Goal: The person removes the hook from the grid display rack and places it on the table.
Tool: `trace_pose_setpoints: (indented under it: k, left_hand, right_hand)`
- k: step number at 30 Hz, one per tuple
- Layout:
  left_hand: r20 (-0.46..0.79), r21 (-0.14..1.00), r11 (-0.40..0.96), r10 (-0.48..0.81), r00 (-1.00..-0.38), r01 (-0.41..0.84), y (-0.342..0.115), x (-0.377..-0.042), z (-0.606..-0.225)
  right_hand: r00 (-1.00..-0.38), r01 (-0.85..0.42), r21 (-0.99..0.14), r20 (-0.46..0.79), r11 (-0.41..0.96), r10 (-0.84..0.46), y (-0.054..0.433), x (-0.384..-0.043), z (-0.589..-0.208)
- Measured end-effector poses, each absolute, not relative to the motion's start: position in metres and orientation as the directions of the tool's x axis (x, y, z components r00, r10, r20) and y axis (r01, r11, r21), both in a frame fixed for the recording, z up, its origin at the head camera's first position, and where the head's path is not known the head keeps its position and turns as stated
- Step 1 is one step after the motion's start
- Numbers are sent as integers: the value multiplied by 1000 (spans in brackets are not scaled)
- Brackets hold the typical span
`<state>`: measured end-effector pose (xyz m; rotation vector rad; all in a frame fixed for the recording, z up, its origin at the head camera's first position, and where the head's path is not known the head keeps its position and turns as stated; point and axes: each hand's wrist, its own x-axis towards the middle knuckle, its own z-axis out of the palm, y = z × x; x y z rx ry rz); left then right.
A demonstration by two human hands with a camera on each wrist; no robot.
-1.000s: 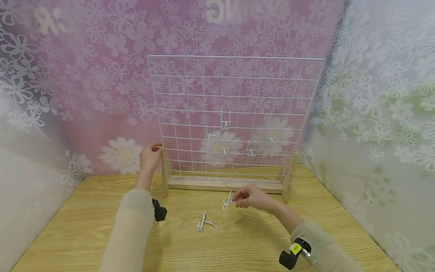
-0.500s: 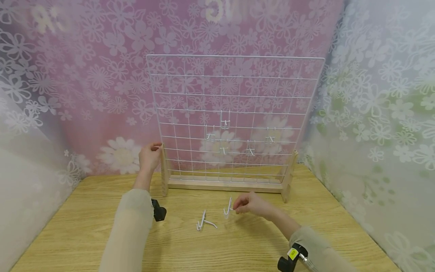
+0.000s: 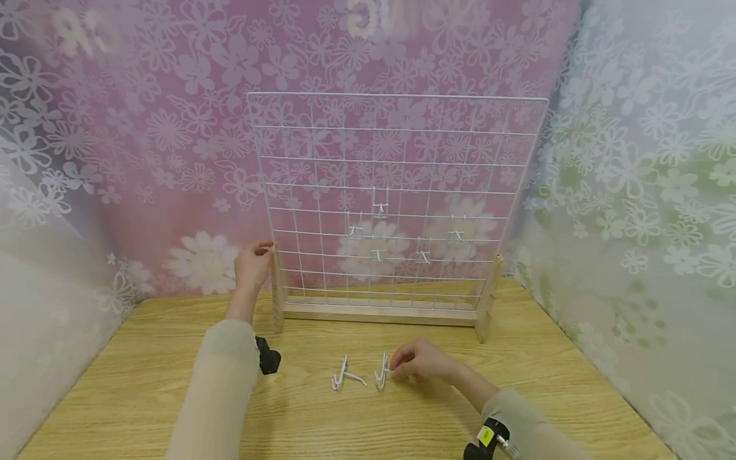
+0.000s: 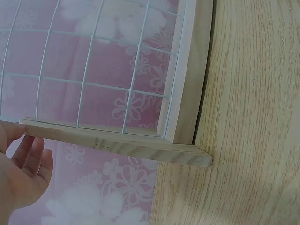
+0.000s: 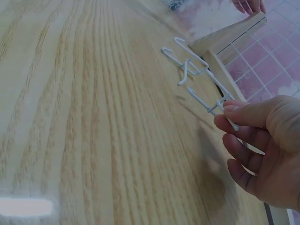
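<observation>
My right hand (image 3: 428, 363) pinches a white wire hook (image 5: 206, 104) between thumb and fingertips, just above the tabletop. To its left a second white wire hook (image 3: 343, 375) lies on the wood. With thumb and fingertips, my left hand (image 4: 26, 171) grips the top end of the wooden side post (image 4: 117, 146) at the left of the stand. The white wire grid panel (image 3: 402, 160) rises upright from this stand. Several white hooks hang on the panel, among them an upper hook (image 3: 381, 209) and a right hook (image 3: 457, 235).
The stand's wooden crossbar (image 3: 379, 313) runs along the panel's foot, ending at the right side post (image 3: 489, 300). Under everything is a wood-grain table (image 3: 322, 421). A pink floral backdrop (image 3: 172, 128) hangs behind, and a pale floral wall (image 3: 650, 255) closes the right side.
My right hand has moved down toward me with the hook in its pinch, ending level with the hook on the table. My left hand stays on the post.
</observation>
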<state>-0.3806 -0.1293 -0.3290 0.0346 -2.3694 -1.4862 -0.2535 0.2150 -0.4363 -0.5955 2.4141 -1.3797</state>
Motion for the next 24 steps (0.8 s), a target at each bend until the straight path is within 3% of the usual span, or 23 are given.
trace_pose_setpoints:
  k: [9, 24]
  left_hand:
    - [280, 877, 451, -207, -937, 163, -129, -381, -330]
    - [282, 880, 444, -201, -938, 170, -129, -377, -328]
  right_hand:
    - [-872, -141, -887, -100, 440, -480, 214, -254, -445]
    - [-893, -178, -842, -79, 509, -442, 206, -254, -447]
